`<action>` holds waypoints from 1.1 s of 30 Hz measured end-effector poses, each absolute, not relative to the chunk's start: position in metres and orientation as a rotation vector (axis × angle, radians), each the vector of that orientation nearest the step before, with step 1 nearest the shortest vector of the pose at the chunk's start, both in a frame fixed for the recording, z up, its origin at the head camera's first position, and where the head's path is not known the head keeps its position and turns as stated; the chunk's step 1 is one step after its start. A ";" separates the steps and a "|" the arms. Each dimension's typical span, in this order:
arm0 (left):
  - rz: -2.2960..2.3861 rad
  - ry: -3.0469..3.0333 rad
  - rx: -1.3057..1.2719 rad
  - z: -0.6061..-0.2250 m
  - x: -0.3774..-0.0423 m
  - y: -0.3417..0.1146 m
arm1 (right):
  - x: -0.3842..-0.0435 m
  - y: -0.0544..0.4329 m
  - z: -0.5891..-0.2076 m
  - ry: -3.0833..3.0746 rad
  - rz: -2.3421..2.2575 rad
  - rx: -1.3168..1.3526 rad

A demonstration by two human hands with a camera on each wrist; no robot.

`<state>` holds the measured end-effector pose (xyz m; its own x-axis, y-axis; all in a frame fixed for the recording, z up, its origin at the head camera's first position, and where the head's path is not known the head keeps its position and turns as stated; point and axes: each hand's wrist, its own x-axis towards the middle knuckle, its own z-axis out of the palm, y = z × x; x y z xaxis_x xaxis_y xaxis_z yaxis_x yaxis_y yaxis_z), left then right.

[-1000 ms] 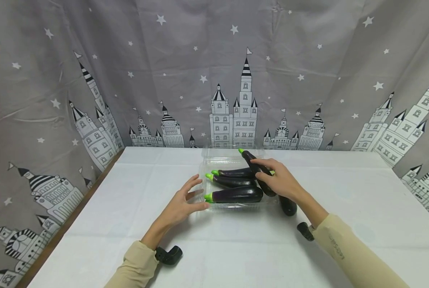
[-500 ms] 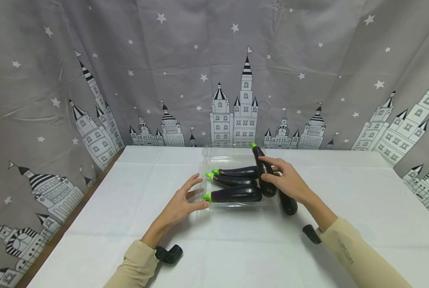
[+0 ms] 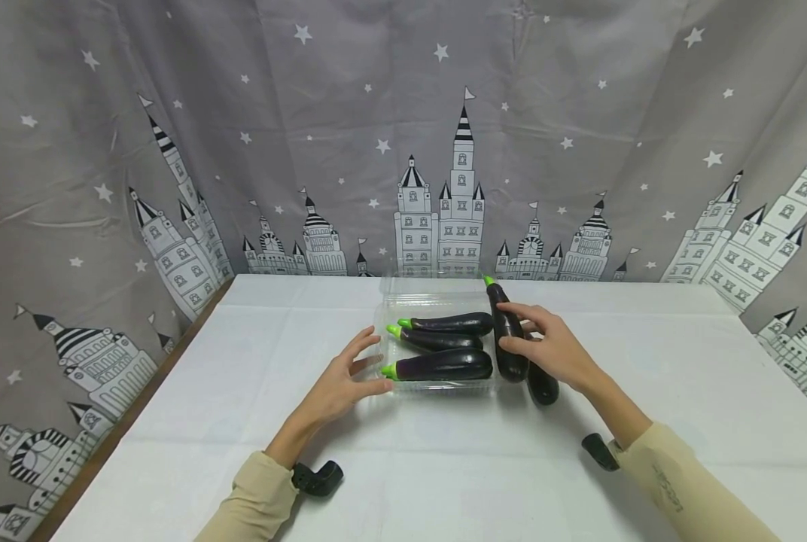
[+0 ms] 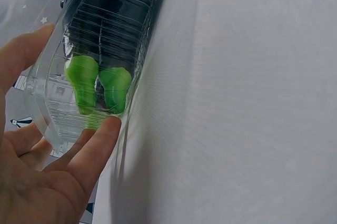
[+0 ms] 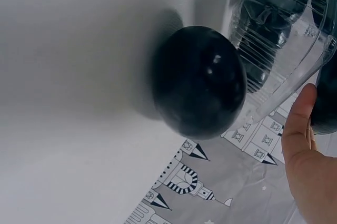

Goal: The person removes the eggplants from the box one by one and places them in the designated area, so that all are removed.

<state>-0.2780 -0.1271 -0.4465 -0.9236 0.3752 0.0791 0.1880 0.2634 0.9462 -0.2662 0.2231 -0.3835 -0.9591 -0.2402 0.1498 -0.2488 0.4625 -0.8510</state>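
Note:
A hinged clear plastic container point(image 3: 437, 386) stands on the table, with several dark purple eggplants point(image 3: 447, 365) lying in it, green stems to the left. My left hand point(image 3: 341, 385) touches its left end with spread, fairly straight fingers; in the left wrist view two green stems point(image 4: 81, 81) show through the wall. At the container's right side, my right hand point(image 3: 546, 346) pinches an eggplant point(image 3: 508, 342) between thumb and fingers, its stem pointing away. Another eggplant point(image 3: 543, 388) lies on the table just right of that one, partly hidden by the hand.
The container's raised lid point(image 3: 433, 285) stands at the back, near the table's far edge. White cloth covers the table point(image 3: 430, 467). A grey curtain point(image 3: 349, 113) printed with castles and stars hangs behind. Each wrist wears a dark device point(image 3: 318, 479).
My right hand has moved the eggplant rightward, from over the container's right part to its right side, turning it more lengthwise. The left hand has stayed in place.

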 end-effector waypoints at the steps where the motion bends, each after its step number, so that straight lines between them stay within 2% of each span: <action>1: 1.735 2.363 0.534 -0.447 -0.278 -0.127 | -0.265 0.224 -0.384 -2.678 1.562 0.445; 20: 1.725 2.365 0.545 -0.446 -0.278 -0.129 | -0.254 0.263 -0.381 -2.735 1.460 0.404; 33: 1.721 2.371 0.548 -0.446 -0.279 -0.126 | -0.252 0.296 -0.400 -2.797 1.429 0.315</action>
